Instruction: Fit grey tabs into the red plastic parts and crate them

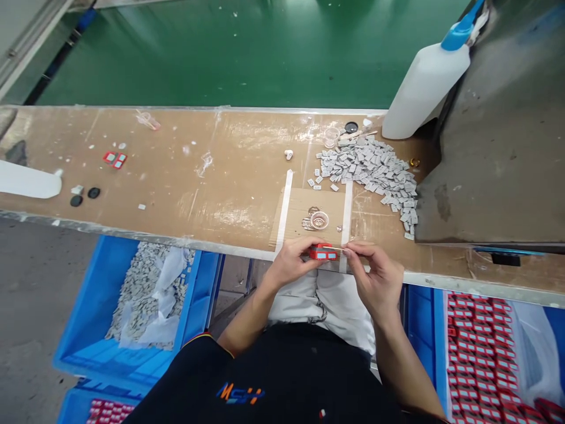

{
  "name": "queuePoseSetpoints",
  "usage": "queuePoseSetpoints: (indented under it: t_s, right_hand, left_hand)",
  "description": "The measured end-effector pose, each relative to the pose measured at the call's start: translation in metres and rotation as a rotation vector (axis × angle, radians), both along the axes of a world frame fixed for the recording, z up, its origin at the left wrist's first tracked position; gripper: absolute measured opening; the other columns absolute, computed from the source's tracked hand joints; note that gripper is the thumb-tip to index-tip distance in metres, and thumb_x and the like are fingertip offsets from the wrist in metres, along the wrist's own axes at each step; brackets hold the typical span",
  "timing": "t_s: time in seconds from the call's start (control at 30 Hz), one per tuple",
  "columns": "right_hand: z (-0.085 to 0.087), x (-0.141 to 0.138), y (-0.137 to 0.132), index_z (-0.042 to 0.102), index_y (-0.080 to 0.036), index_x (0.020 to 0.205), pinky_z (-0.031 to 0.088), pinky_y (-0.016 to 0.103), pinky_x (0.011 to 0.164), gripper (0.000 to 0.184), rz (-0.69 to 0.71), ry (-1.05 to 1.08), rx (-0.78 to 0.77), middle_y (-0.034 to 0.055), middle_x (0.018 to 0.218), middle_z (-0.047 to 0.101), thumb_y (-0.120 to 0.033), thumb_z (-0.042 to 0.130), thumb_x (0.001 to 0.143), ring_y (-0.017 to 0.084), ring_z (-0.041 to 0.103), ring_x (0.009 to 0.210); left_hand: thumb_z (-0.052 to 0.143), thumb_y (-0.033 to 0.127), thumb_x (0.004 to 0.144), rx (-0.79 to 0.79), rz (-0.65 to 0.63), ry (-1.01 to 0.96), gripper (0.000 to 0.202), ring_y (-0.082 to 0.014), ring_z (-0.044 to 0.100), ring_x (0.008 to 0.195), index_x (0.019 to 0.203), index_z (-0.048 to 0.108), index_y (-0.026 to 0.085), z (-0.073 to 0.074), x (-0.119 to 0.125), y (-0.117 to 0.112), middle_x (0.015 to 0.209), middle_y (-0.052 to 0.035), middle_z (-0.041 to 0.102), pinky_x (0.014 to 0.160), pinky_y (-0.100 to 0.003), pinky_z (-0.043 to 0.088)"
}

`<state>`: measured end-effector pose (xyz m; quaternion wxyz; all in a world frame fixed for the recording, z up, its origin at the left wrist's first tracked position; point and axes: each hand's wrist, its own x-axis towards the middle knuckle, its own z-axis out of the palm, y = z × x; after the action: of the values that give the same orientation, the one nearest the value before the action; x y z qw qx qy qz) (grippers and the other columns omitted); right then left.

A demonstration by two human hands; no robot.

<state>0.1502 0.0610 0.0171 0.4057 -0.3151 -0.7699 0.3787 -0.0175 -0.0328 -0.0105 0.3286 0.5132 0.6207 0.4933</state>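
Note:
My left hand grips a small red toy car body with pale blue windows, at the front edge of the bench. From the other side my right hand pinches a thin stick, its tip at the top of the red car body. Just beyond them, a small clear cup sits on a taped piece of cardboard, with shiny smears beside it. A heap of small grey rectangular pieces spreads over the bench on the right.
A white bottle with a blue cap stands at the back right beside a metal housing. Behind lies a green belt. Blue crates hold grey pieces at left and red parts at right. Another white bottle lies left.

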Motion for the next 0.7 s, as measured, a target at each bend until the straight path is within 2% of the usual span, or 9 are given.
queuePoseSetpoints:
  t_s: [0.2, 0.4, 0.7]
  right_hand:
    - [0.008, 0.0, 0.001, 0.069, -0.024, 0.089, 0.064, 0.029, 0.071, 0.004, 0.02, -0.045, 0.065, 0.0017, 0.086, 0.079, -0.021, 0.068, 0.092, 0.018, 0.077, 0.079]
    - [0.011, -0.003, -0.001, 0.069, -0.026, 0.088, 0.064, 0.033, 0.072, 0.008, 0.03, -0.076, 0.073, 0.0024, 0.088, 0.079, -0.026, 0.065, 0.094, 0.02, 0.077, 0.081]
    - [0.016, -0.003, -0.002, 0.067, -0.026, 0.088, 0.063, 0.032, 0.07, 0.008, 0.055, -0.1, 0.105, 0.0023, 0.085, 0.078, -0.022, 0.064, 0.095, 0.019, 0.076, 0.078]
  left_hand:
    - [0.072, 0.024, 0.086, -0.016, -0.003, 0.03, 0.022, -0.0188, 0.075, 0.089, 0.107, 0.072, 0.016, -0.001, -0.001, -0.001, 0.101, -0.0089, 0.078, 0.076, -0.026, 0.06]
    - [0.072, 0.026, 0.086, -0.016, 0.0, -0.013, 0.025, -0.0216, 0.075, 0.093, 0.109, 0.072, 0.015, -0.002, 0.0, -0.001, 0.105, -0.0113, 0.078, 0.084, -0.031, 0.061]
    - [0.071, 0.022, 0.086, -0.007, -0.022, -0.028, 0.023, -0.02, 0.075, 0.093, 0.108, 0.072, 0.015, 0.0, -0.001, -0.001, 0.105, -0.0103, 0.079, 0.081, -0.027, 0.061]
